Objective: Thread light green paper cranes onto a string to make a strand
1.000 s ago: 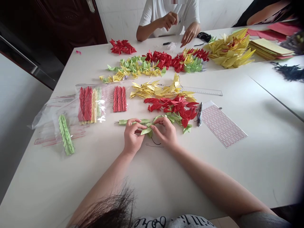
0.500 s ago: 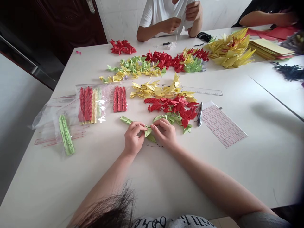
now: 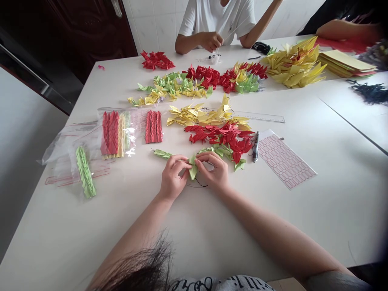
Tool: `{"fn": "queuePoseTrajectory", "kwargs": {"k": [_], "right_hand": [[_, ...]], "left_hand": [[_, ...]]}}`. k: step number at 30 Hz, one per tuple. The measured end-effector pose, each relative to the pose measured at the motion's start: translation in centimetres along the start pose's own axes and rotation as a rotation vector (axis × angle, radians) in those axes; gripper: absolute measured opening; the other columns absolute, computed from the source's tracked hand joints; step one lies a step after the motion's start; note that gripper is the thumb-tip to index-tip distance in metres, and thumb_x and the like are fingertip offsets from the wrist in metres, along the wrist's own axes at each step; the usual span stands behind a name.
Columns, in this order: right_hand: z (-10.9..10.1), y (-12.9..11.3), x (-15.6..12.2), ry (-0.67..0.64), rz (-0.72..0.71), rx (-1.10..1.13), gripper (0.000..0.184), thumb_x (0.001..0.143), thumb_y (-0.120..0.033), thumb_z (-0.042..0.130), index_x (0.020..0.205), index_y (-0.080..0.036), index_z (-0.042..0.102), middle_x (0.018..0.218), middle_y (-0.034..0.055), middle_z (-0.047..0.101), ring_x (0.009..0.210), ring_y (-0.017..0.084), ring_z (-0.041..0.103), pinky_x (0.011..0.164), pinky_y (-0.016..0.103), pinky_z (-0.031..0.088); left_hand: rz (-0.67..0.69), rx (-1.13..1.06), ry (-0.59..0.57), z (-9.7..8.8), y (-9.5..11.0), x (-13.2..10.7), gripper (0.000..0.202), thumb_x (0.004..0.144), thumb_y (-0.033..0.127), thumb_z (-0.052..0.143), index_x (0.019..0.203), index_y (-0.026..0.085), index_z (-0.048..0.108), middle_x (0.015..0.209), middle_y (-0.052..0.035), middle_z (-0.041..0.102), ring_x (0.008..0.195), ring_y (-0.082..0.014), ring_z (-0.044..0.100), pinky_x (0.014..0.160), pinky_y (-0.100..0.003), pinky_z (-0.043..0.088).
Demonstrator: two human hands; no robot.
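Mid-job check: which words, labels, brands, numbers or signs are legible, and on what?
"ore", cursive on the grey fabric shirt; leading letter unclear.
"illi", bold fragment, same shirt, cut off by the frame edge; tentative reading.
Clear plastic straight ruler: numbers too small to read.
White rectangular sheet with red-outlined boxes: no readable words.
Light green folded-paper piece: no lettering visible.

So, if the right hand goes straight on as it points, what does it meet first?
The green folded paper the right hand touches, then probably the left hand; depth is unclear.
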State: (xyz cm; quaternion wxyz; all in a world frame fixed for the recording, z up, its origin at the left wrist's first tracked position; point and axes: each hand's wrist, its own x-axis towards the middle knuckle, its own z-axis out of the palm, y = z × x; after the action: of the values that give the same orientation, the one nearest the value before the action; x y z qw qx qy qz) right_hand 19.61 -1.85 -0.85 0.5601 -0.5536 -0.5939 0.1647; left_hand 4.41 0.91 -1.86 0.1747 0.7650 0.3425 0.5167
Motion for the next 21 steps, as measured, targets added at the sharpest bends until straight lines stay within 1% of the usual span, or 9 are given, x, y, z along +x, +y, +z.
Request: {"fn": "queuePoseTrajectory", "kwargs": {"k": [3,6,8,10,11,13,15,18,21], "right_hand": [[0.13,-0.1,-0.27,0.028,-0.057,-0.021,0.009,0.088,-0.026,0.062,0.08,-0.022,0.064,0.089,0.0063,0.071,0.083,0.02,0.067,0.076,0.037,0.054],[0.13,-0.08,-0.48,-0.018,-0.038,-0.008,0.009,0.091,-0.026,0.057,0.085,-0.023,0.062,0.088,0.0052,0.072,0.081,0.02,0.067,0.073,0.036,0.054],[0.08,0.06,-0.51,-0.073,-0.016,0.0,0.009,0.092,-0.026,0.055,0.087,-0.023,0.062,0.083,0.0038,0.071,0.076,0.019,0.066,0.069,0.034,0.053],[0.05,0.29,-0.46,-0.124,-0.01,0.015,0.01,0.092,-0.026,0.055,0.087,-0.023,0.063,0.08,0.0026,0.069,0.072,0.018,0.065,0.068,0.034,0.053],[0.06,0.42,-0.43,-0.134,-0.007,0.035,0.009,0.092,-0.026,0.055,0.089,-0.023,0.063,0.081,0.0024,0.069,0.072,0.017,0.064,0.068,0.033,0.053],[0.09,0.64,-0.36,-0.126,0.008,0.092,0.007,0.092,-0.026,0.056,0.094,-0.023,0.062,0.085,0.0028,0.069,0.072,0.017,0.064,0.066,0.032,0.053],[0.08,0.73,-0.27,-0.125,0.017,0.137,0.007,0.091,-0.027,0.057,0.096,-0.023,0.06,0.087,0.0035,0.068,0.072,0.016,0.063,0.065,0.032,0.053],[-0.11,0.62,-0.07,-0.191,-0.014,0.145,0.007,0.092,-0.029,0.056,0.09,-0.023,0.06,0.082,0.0034,0.066,0.072,0.017,0.06,0.066,0.033,0.052],[-0.28,0.51,0.05,-0.236,-0.018,0.146,0.009,0.093,-0.028,0.056,0.089,-0.022,0.061,0.08,0.0034,0.064,0.072,0.017,0.059,0.065,0.033,0.05]], "left_hand": [[-0.064,-0.032,0.003,-0.01,0.02,0.06,0.01,0.083,0.011,0.064,0.081,0.021,0.065,0.096,-0.0044,0.065,0.093,-0.0152,0.067,0.079,-0.027,0.057],[-0.225,-0.23,-0.036,0.1,0.12,0.05,0.006,0.082,0.016,0.066,0.084,0.02,0.062,0.101,-0.0058,0.067,0.093,-0.0162,0.068,0.078,-0.028,0.058],[-0.396,-0.404,-0.064,0.16,0.28,0.11,0.019,0.078,0.019,0.071,0.092,0.02,0.058,0.101,-0.0054,0.069,0.086,-0.0155,0.07,0.074,-0.027,0.059],[-0.553,-0.537,-0.084,0.14,0.48,0.3,0.038,0.072,0.021,0.077,0.102,0.022,0.053,0.093,-0.0029,0.07,0.078,-0.0144,0.071,0.071,-0.025,0.059],[-0.612,-0.581,-0.087,0.08,0.57,0.43,0.045,0.07,0.022,0.079,0.106,0.022,0.051,0.088,-0.0014,0.07,0.075,-0.014,0.071,0.069,-0.024,0.058],[-0.692,-0.631,-0.08,-0.08,0.65,0.71,0.051,0.069,0.025,0.08,0.112,0.022,0.051,0.082,0.0002,0.069,0.07,-0.013,0.069,0.065,-0.022,0.056],[-0.73,-0.641,-0.071,-0.23,0.58,0.93,0.049,0.07,0.028,0.08,0.112,0.02,0.055,0.077,0.0004,0.069,0.065,-0.0119,0.067,0.062,-0.022,0.055],[-0.729,-0.631,-0.053,-0.26,0.35,1.03,0.039,0.067,0.031,0.081,0.098,0.018,0.061,0.071,-0.0003,0.07,0.063,-0.013,0.066,0.06,-0.023,0.055],[-0.734,-0.665,-0.039,-0.17,0.25,0.98,0.033,0.066,0.034,0.081,0.088,0.018,0.061,0.068,-0.0005,0.07,0.063,-0.0145,0.067,0.061,-0.025,0.057]]}}
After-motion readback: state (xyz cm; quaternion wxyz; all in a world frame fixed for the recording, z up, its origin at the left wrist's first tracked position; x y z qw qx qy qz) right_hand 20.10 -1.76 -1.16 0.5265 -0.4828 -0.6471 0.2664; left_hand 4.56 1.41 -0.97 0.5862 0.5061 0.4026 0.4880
